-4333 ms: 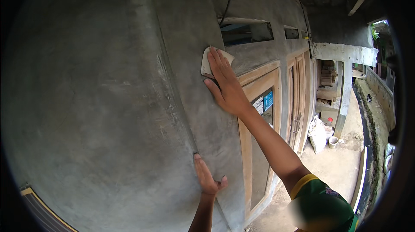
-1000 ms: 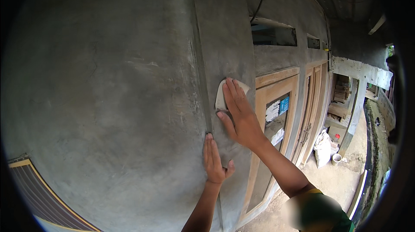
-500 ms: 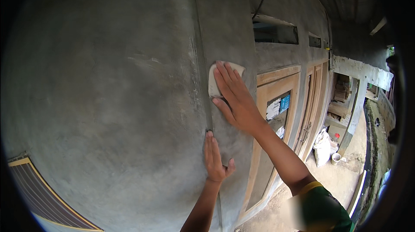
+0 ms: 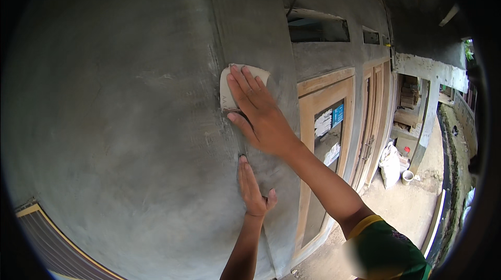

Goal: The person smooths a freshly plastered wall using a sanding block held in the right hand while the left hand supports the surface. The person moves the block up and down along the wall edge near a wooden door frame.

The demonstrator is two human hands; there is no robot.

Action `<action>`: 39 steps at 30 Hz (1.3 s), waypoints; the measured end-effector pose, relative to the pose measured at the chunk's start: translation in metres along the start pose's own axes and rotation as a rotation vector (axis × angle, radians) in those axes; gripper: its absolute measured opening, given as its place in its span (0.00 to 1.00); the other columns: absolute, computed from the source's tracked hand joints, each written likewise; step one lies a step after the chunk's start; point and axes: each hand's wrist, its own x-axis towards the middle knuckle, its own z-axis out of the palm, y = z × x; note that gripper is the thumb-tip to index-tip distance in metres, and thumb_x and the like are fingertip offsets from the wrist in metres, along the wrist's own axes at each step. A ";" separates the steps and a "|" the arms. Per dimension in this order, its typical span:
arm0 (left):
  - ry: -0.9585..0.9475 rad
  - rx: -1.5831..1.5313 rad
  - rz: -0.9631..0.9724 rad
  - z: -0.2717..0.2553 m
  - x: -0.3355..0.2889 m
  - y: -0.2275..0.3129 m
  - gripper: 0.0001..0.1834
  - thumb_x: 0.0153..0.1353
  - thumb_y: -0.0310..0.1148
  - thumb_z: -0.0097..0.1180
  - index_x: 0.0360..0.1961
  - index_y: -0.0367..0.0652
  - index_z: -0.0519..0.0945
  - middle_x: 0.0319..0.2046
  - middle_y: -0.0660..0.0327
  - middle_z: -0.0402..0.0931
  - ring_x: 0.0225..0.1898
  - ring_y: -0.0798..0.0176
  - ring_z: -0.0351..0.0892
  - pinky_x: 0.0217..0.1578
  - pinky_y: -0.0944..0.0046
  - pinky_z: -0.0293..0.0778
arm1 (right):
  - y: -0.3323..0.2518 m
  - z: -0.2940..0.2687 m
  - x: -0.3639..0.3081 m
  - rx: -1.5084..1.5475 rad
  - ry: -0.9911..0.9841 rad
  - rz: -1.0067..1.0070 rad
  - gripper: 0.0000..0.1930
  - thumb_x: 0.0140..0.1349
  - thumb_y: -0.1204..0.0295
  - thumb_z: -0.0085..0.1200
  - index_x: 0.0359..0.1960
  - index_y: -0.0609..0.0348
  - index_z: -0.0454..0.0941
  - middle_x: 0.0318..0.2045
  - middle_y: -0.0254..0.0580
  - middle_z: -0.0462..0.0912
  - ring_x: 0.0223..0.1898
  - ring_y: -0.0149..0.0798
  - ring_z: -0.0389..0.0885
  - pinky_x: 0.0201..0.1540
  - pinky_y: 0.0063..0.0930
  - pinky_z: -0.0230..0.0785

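A pale sheet of sandpaper (image 4: 228,88) lies against the grey plastered wall (image 4: 130,139), across a vertical groove. My right hand (image 4: 258,108) presses it there, fingers stretched over its face and thumb just below its lower edge. The sheet curls a little at its top right corner. Lower down, my left hand (image 4: 253,191) rests along the groove with fingers extended and thumb apart. At its fingertips is a small dark spot that I cannot make out. Pale scuffed streaks (image 4: 213,66) run beside the groove.
Right of my hands are a wooden-framed window (image 4: 326,84), a wooden door (image 4: 370,123) and a vent opening (image 4: 318,28). A white sack (image 4: 389,165) and a small bucket (image 4: 407,177) stand on the ground beyond. A striped panel with a yellow edge (image 4: 62,238) sits at lower left.
My right hand has slid left and slightly up in the picture with the sandpaper, from beside the groove onto it. The whole view has shifted a little; my left hand stays by the groove.
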 end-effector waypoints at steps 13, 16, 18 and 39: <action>0.006 -0.062 -0.061 -0.003 0.002 0.003 0.50 0.82 0.60 0.43 0.81 0.18 0.56 0.78 0.28 0.62 0.79 0.26 0.64 0.78 0.37 0.63 | 0.013 -0.006 -0.059 -0.038 -0.011 0.129 0.37 0.78 0.70 0.56 0.84 0.67 0.56 0.85 0.58 0.57 0.85 0.65 0.53 0.84 0.60 0.50; -0.020 -0.216 -0.166 -0.012 0.005 0.011 0.50 0.83 0.59 0.42 0.81 0.18 0.55 0.80 0.28 0.60 0.81 0.30 0.61 0.80 0.40 0.60 | -0.003 -0.002 -0.092 -0.024 -0.072 0.178 0.38 0.77 0.69 0.57 0.84 0.68 0.57 0.85 0.60 0.58 0.85 0.66 0.53 0.84 0.60 0.49; -0.065 -0.328 -0.253 -0.022 0.006 0.018 0.50 0.84 0.60 0.40 0.82 0.19 0.53 0.81 0.29 0.58 0.83 0.32 0.59 0.81 0.42 0.57 | -0.017 0.002 -0.135 -0.020 -0.129 0.205 0.38 0.76 0.68 0.58 0.83 0.68 0.58 0.84 0.61 0.59 0.85 0.67 0.54 0.84 0.60 0.50; -0.332 -0.577 -0.667 -0.092 -0.039 0.053 0.46 0.86 0.58 0.31 0.86 0.27 0.48 0.82 0.36 0.61 0.85 0.41 0.55 0.83 0.47 0.48 | -0.054 0.053 -0.226 0.015 -0.173 0.253 0.37 0.76 0.68 0.58 0.83 0.66 0.61 0.84 0.56 0.61 0.84 0.63 0.56 0.84 0.61 0.49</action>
